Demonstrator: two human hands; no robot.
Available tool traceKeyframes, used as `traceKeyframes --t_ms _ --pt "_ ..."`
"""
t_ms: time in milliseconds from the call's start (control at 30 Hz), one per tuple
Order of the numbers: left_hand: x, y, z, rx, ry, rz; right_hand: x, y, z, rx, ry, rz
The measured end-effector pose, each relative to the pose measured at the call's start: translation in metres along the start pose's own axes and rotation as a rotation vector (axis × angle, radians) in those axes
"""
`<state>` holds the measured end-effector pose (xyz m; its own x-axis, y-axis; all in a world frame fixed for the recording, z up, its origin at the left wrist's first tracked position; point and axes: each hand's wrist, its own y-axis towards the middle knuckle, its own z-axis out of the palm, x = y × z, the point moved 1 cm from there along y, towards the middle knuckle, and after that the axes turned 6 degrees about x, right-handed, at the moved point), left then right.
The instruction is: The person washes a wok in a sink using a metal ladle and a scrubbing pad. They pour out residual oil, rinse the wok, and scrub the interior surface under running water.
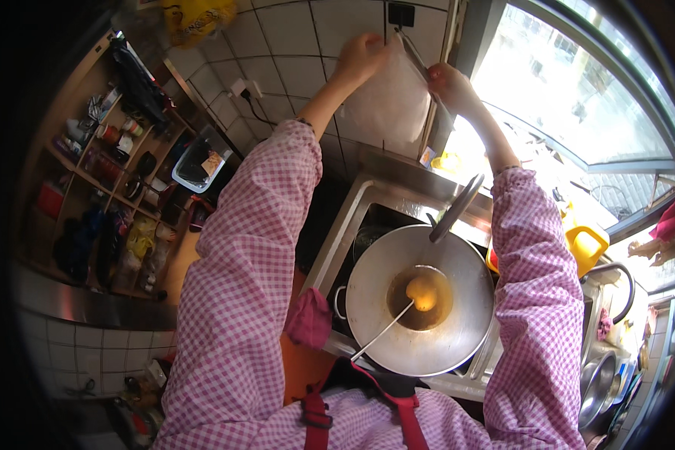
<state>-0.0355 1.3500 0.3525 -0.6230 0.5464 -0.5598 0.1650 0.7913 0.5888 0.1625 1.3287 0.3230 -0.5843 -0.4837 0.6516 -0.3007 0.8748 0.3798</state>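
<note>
A pale, translucent bag [391, 101] hangs against the tiled wall in front of me. At its upper left edge is my left hand [363, 59], its fingertips blurred, so I cannot tell whether they pinch the bag. My right hand [451, 87] closes on the bag's right side, along a thin dark strip [413, 53] that slants down from the wall hook. Below my arms sits a wide metal wok [371, 281] with brownish liquid at its bottom. A rounded yellow-orange thing [422, 292] lies in the liquid, at the end of a thin metal handle [379, 337] that rests across the near rim.
A curved metal spout [457, 208] reaches over the wok's far rim. Pink cloth [309, 319] hangs at the steel counter's left edge. Right are a yellow container [586, 247], metal bowls [596, 382] and a bright window [574, 84]. Shelves [112, 191] full of goods stand left.
</note>
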Motion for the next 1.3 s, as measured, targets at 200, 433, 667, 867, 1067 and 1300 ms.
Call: traceKeyframes --t_ms 200,433,667,867,1067,1300 --pt "0.011 -0.078 -0.02 0.037 -0.134 0.039 0.004 -0.033 -0.04 0.002 0.088 -0.154" --pt "0.029 -0.205 -0.049 0.189 -0.198 -0.312 0.07 -0.179 -0.097 0.107 0.433 0.128" --pt "-0.008 -0.299 -0.061 0.318 -0.544 -0.594 0.078 -0.295 -0.091 0.163 0.697 0.48" --pt "-0.055 -0.417 -0.061 0.534 -0.419 -0.707 0.076 -0.396 -0.085 0.111 0.648 0.765" --pt "-0.097 -0.485 -0.069 0.679 -0.123 -0.875 0.078 -0.465 -0.021 0.184 0.714 0.993" --pt "-0.11 -0.498 -0.055 1.133 0.051 -0.947 0.093 -0.467 -0.006 0.281 0.836 0.991"
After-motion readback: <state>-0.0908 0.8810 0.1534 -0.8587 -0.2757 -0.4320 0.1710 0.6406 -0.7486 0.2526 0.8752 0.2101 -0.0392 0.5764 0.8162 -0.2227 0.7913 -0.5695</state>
